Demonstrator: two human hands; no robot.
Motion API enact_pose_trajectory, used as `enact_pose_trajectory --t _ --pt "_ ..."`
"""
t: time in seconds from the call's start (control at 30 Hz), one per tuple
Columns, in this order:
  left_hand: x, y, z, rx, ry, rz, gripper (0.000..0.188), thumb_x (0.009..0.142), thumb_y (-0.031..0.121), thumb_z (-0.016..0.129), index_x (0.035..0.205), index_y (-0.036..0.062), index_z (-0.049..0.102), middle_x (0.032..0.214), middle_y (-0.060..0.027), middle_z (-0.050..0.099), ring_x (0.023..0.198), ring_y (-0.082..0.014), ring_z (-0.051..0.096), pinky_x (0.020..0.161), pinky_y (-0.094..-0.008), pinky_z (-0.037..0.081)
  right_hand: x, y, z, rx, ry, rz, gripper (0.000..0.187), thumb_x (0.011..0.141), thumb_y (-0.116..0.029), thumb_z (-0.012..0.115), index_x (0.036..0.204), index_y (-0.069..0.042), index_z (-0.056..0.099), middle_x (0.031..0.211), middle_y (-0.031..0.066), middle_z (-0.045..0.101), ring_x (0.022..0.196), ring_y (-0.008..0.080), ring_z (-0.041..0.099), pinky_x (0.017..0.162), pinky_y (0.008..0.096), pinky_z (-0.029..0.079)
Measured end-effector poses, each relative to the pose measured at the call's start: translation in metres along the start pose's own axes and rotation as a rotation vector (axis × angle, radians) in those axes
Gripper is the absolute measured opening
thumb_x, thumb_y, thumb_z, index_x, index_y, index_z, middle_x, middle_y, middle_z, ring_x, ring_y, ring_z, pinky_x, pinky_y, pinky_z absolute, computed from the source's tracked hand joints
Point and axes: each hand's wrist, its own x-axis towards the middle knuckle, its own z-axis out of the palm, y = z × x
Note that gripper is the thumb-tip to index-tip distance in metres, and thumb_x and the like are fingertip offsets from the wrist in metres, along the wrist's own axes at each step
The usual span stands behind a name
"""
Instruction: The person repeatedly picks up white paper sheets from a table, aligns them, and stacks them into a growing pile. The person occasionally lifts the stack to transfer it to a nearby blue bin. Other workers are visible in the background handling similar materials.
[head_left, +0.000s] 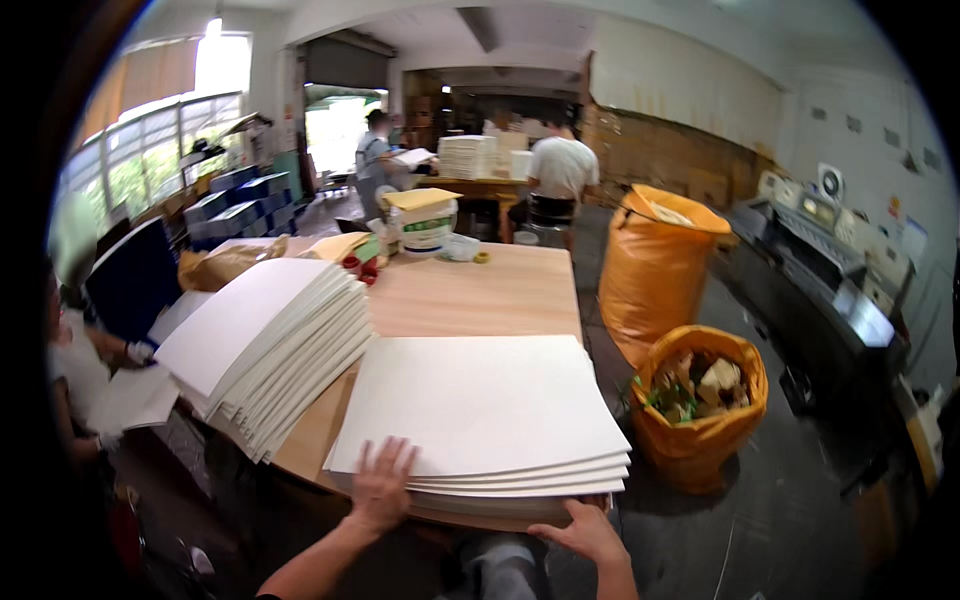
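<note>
A stack of large white sheets lies at the near edge of the wooden table, its layers slightly fanned at the front right corner. My left hand rests with spread fingers on the stack's front left edge. At the front right edge is my right hand, thumb stretched out to the left and fingers apart; its fingertips are close to the lower layers, and whether they touch I cannot tell. Neither hand grips anything. Left of this stack leans a taller, fanned pile of white sheets.
A white tub, yellow paper and a tape roll sit on the table. Two orange sacks stand right of it, the nearer filled with scraps. A co-worker's gloved hand handles sheets at left; other people work farther back.
</note>
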Motion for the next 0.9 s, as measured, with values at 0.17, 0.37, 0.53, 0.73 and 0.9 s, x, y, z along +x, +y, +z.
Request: enact_pose_trajectory --t 0.17,0.37,0.53,0.73,0.9 --pt "-0.024 -0.068 -0.022 -0.052 0.022 -0.076 0.033 0.073 0.013 0.07 0.104 0.007 0.064 0.106 -0.0101 0.064 0.113 -0.0307 0.06 0.115 -0.0554 0.033 -0.009 -0.015 0.009 -0.371 0.071 0.001 0.062 0.084 -0.053 0.069 0.116 0.0 0.064 0.117 0.0233 0.062 0.115 0.0402 0.053 0.103 0.0487 0.038" --pt "-0.027 -0.021 -0.047 0.08 -0.244 0.218 0.031 0.067 0.027 0.074 0.089 0.0086 0.062 0.081 -0.0032 0.058 0.085 -0.0225 0.064 0.115 -0.0529 0.035 0.006 0.047 0.046 -0.625 0.289 -0.154 0.085 0.073 -0.065 0.072 0.13 -0.003 0.061 0.148 0.0251 0.041 0.14 0.0471 0.028 0.109 0.072 0.018" --pt "-0.031 0.047 -0.078 0.018 -0.358 0.075 0.038 0.074 0.034 0.077 0.095 0.0071 0.06 0.089 -0.0084 0.055 0.093 -0.0235 0.063 0.115 -0.0548 0.031 0.012 0.066 0.043 -0.449 0.419 -0.351 0.091 0.078 -0.064 0.068 0.146 -0.007 0.046 0.154 0.0234 0.037 0.144 0.0436 0.026 0.113 0.0665 0.014" --pt "-0.069 0.022 -0.066 -0.46 -0.057 -0.147 0.052 0.081 0.037 0.077 0.114 0.0028 0.056 0.116 -0.0192 0.055 0.121 -0.0353 0.054 0.11 -0.0517 0.037 0.014 0.073 0.04 -0.596 0.451 -0.252 0.087 0.08 -0.054 0.07 0.148 -0.007 0.043 0.154 0.024 0.037 0.143 0.0464 0.03 0.113 0.0639 0.02" --pt "-0.117 -0.004 -0.004 -1.17 0.058 -0.942 0.055 0.091 0.045 0.07 0.124 0.0032 0.059 0.13 -0.0153 0.057 0.124 -0.0269 0.053 0.104 -0.0389 0.044 0.02 0.069 0.028 -0.553 0.373 -0.302 0.072 0.081 -0.042 0.069 0.14 -0.004 0.052 0.147 0.0262 0.046 0.138 0.0471 0.035 0.115 0.0594 0.022"
